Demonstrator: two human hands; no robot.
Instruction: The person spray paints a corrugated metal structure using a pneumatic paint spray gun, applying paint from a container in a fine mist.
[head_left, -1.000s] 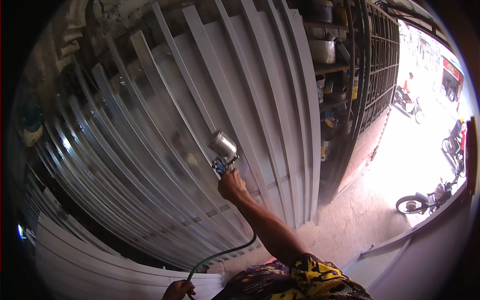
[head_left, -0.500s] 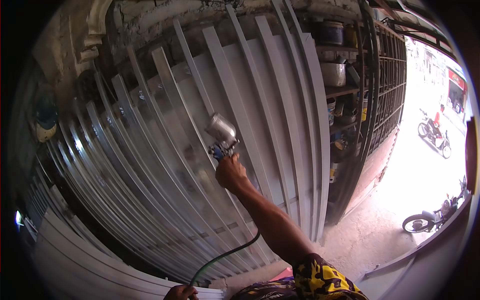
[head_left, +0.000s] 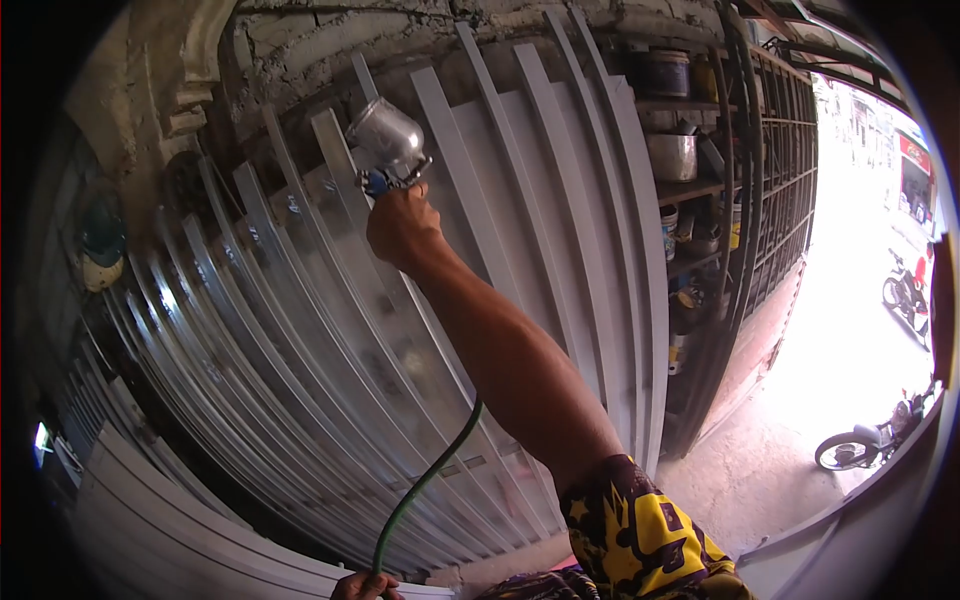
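Note:
My right hand (head_left: 405,228) is closed around a spray gun (head_left: 388,140) with a round silver cup, raised before the upper part of several leaning metal bars (head_left: 470,180). The bars at right look matt grey, while those at left are shiny. Behind them stands a flat grey panel (head_left: 590,150). A green hose (head_left: 420,490) hangs below my right forearm and runs down to my left hand (head_left: 366,586), whose fingers wrap round it at the bottom edge. Part of the left hand is cut off by the frame.
Shelves at right hold a metal pot (head_left: 672,157) and several cans. Beyond a metal grille (head_left: 785,150) lies a bright street with a parked motorcycle (head_left: 850,448). More light grey bars (head_left: 180,520) lie at lower left. A cap (head_left: 103,235) hangs on the left wall.
My right hand has moved up and to the left with the spray gun, and the hose has been drawn up. Outside, the rider on a motorcycle has moved to the right.

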